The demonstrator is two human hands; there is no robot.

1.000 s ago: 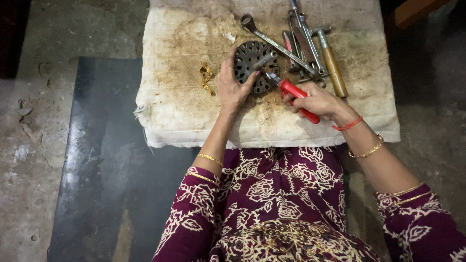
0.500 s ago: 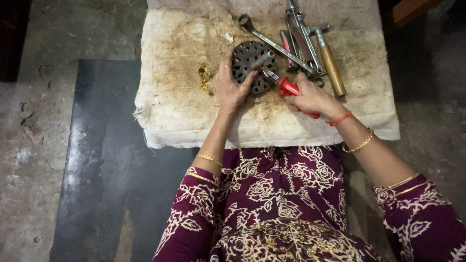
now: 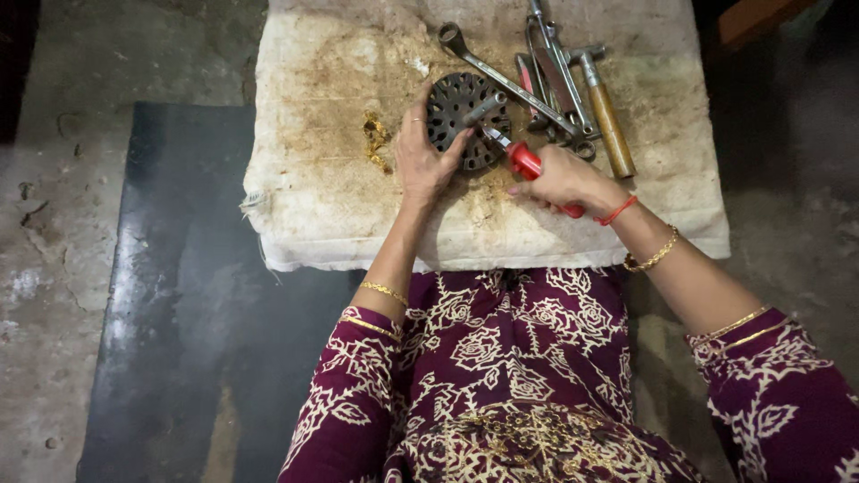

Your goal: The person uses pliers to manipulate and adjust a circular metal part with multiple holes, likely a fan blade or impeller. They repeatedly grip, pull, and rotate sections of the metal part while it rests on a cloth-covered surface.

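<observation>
Nearest the camera, a maroon garment printed with cream flowers (image 3: 510, 376) was seen, with thin gold bangles on both forearms. Beyond it a stained, off-white padded cloth (image 3: 322, 215) was spread over a low surface, beside a dark rubber mat (image 3: 179, 295) on the concrete floor.

The left hand (image 3: 420, 161) was laid on the near-left edge of a round, dark, perforated metal disc (image 3: 465, 121), which lay flat on the cloth at its middle; the fingers were curled against its rim and pressed down, grasping it. The right hand (image 3: 564, 179) was clenched round the red-handled pliers (image 3: 519, 159), whose metal nose was set against a short stub standing up from the disc.

In judgement, the step would be done well if the disc was pinned firmly so that it could not spin, and if the pliers were gripped squarely on the stub and turned steadily rather than jerked; the left fingertips were best kept clear of the nose.

Farther off, tools were piled at the cloth's far right. One disc and one pair of red-handled pliers were counted, one long steel ring spanner (image 3: 501, 76), and one wooden-handled hammer (image 3: 608, 116). The remaining metal tools overlapped, so their number could not be told.
</observation>
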